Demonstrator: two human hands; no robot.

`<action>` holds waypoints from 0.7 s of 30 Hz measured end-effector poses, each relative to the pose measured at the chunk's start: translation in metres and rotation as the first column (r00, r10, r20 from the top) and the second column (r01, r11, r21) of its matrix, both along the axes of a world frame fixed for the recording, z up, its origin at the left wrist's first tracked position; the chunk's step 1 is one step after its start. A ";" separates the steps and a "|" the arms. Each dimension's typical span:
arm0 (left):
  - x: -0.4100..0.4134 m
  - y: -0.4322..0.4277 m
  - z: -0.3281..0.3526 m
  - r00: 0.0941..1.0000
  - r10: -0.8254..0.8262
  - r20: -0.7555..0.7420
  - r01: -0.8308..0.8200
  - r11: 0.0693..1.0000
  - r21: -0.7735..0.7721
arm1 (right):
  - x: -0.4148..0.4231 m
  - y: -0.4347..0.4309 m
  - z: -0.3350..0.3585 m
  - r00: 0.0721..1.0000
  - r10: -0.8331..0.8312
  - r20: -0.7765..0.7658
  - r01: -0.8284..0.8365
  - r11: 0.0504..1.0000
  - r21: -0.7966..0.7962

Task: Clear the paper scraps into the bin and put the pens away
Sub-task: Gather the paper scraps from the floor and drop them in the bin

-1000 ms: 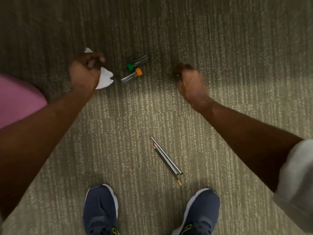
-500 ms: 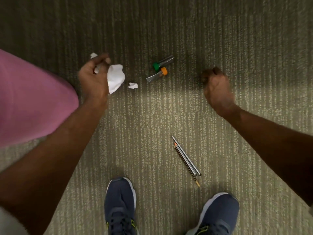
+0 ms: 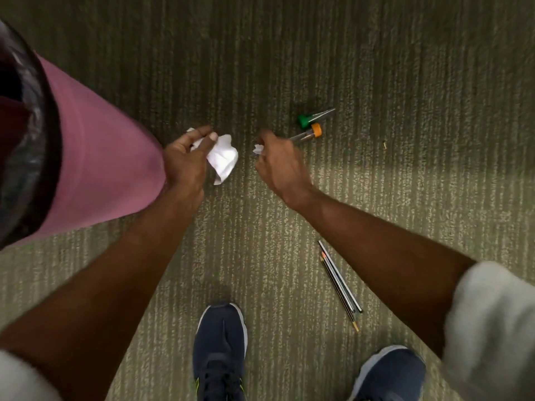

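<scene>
Nearest the person, three pencils (image 3: 340,280) are lying side by side on the carpet (image 3: 405,68), just under the right forearm and behind the right hand (image 3: 279,166), their long axis running from the wrist side back toward the right shoe (image 3: 388,371). They are sitting untouched.

Further out, the right hand is reaching forward with its fingertips pinching together on a small paper scrap (image 3: 258,149), which is lying on the floor right at the tips of that hand. I judge this pinch is the step under way.

Level with it, the left hand (image 3: 185,160) is curling loosely around a larger crumpled paper wad (image 3: 223,159), fingers closing over its top edge, most of the wad sticking out to the right of the palm. The pink bin (image 3: 95,169) with its dark liner is standing just to the left of this hand, so the left hand is plainly the nearer one for the drop.

Just beyond the right hand's knuckles, two capped markers are lying: the orange-capped marker (image 3: 308,134) partly behind the fingers, the green-capped marker (image 3: 314,117) a little farther, both pointing away and to the right.
</scene>
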State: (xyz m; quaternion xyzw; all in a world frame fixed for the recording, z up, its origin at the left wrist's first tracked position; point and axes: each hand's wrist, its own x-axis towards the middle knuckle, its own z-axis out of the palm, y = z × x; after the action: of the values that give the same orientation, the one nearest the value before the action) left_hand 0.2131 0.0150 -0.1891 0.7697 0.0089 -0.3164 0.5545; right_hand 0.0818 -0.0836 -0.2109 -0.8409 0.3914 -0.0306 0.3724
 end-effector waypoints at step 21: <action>-0.005 0.039 0.205 0.972 -0.126 0.198 0.146 0.985 -0.090 | 0.040 0.049 0.196 0.843 -0.482 0.241 0.360 0.836 0.414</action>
State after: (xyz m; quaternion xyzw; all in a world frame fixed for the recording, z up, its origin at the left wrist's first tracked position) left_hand 0.2083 0.0536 0.0161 0.7654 -0.1140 -0.2781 0.5691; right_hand 0.1219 -0.0350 -0.0146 -0.6338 0.4989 -0.1846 0.5615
